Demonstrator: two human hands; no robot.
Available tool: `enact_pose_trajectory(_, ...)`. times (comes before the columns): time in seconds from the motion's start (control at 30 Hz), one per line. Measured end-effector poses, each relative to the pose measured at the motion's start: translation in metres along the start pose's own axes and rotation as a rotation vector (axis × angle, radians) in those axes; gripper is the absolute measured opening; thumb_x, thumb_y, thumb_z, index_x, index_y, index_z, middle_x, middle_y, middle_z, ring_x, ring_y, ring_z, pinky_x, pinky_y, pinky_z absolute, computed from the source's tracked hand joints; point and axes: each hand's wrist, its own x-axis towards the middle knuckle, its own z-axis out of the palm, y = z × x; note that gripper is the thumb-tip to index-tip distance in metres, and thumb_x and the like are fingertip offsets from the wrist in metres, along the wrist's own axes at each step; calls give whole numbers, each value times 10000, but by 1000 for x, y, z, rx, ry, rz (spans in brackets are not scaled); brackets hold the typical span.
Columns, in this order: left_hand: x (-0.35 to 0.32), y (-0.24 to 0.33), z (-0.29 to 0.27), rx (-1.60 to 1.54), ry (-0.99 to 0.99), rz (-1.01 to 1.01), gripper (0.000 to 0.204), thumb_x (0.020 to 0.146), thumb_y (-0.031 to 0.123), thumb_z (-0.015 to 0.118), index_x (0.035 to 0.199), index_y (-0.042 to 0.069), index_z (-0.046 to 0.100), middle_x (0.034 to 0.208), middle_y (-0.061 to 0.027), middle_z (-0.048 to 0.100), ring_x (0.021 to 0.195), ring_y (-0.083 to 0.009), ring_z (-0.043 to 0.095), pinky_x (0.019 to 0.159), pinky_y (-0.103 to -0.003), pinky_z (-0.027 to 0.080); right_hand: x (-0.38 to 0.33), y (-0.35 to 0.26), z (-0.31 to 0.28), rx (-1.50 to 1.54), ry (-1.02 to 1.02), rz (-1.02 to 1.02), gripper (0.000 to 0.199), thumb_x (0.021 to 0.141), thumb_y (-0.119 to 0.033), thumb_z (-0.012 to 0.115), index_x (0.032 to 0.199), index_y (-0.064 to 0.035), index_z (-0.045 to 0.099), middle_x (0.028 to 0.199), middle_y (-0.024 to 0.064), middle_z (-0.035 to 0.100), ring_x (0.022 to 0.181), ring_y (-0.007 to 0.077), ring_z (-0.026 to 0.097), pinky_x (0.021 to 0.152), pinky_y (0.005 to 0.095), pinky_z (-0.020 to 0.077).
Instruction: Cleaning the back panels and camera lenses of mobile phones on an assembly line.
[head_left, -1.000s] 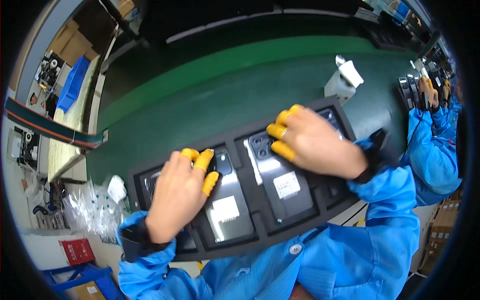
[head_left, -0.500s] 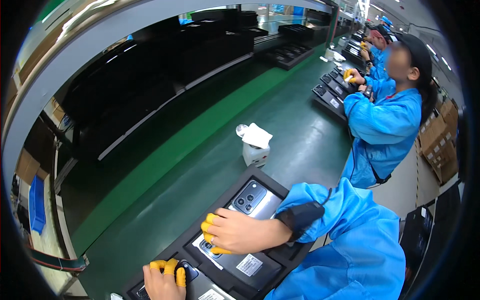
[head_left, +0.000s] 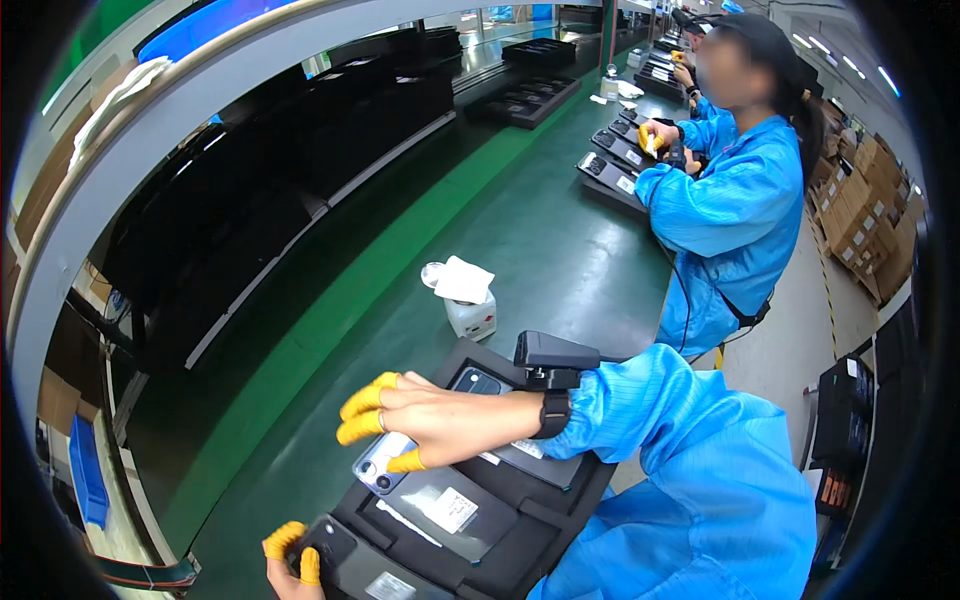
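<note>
A white bottle (head_left: pixel 472 318) stands on a green bench (head_left: pixel 575 285), cardboard boxes (head_left: pixel 858 215) farther right.

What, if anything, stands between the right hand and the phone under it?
Nothing visible does: the right hand is over the camera end of the phone, though whether it has a firm grip is hard to tell. The white strip lies alongside the phone in the black tray, not between them.
</note>
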Motion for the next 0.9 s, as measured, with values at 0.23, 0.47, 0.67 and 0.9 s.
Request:
enact_pose_trajectory(0.23, -24, 27, -30, 501, 95, 302, 216, 926, 23, 533, 1126, -18, 602, 1170, -154, 576, 1064, -271, 550, 948, -352, 423, -19, -5, -24, -106, -157, 21, 343, 874, -205, 614, 1161, -23, 567, 1138, 146, 525, 1096, 305, 484, 958, 396, 391)
enact_pose_trajectory(0.47, -79, 8, -33, 889, 148, 0, 220, 943, 163, 537, 1079, 27, 644, 1020, -167, 549, 986, -328, 530, 879, -394, 433, -65, 26, -29, -553, 16, 21, 256, 876, -243, 619, 1001, -21, 637, 955, 98, 561, 885, 251, 542, 788, 372, 447)
enact_pose_trajectory(0.67, -80, 9, -33, 989, 115, 61, 221, 925, 144, 567, 1100, 30, 638, 1015, -166, 548, 959, -325, 520, 869, -413, 418, -64, 28, -25, -576, 32, -55, 244, 878, -250, 617, 958, -20, 631, 903, 92, 548, 831, 248, 535, 763, 351, 442)
enact_pose_trajectory(0.9, -83, -2, -45, 644, 161, -11, 231, 928, 96, 545, 1135, 9, 597, 1100, -147, 607, 1048, -284, 541, 963, -356, 402, -68, 31, -20, -535, 13, 4, 234, 882, -249, 607, 932, -21, 619, 937, 100, 530, 890, 247, 513, 791, 358, 430)
